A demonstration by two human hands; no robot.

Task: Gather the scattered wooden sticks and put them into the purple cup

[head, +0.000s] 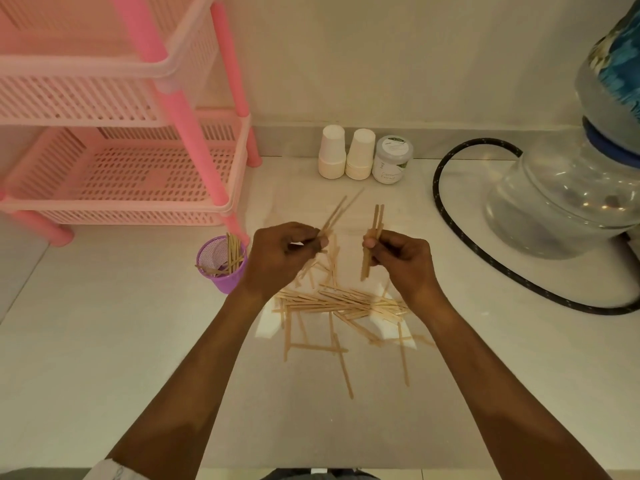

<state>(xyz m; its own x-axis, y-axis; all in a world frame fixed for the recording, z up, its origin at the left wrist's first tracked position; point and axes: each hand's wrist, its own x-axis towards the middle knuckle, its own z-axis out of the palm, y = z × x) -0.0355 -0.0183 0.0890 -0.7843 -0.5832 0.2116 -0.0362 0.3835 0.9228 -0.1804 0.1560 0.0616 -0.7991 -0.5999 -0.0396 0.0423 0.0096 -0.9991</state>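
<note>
A purple mesh cup [221,271] stands on the white counter, left of my hands, with several wooden sticks inside it. My left hand [280,254] pinches a few blurred sticks [337,213] that point up and to the right. My right hand [401,261] grips a small bundle of sticks [374,233] held nearly upright. Both hands hover above a loose pile of wooden sticks [343,306] scattered on the counter between my forearms.
A pink two-tier plastic rack [121,161] fills the left back. Two stacks of white paper cups [332,154] and a small jar [391,159] stand by the wall. A large clear water bottle [571,202] and a black hose [485,258] occupy the right.
</note>
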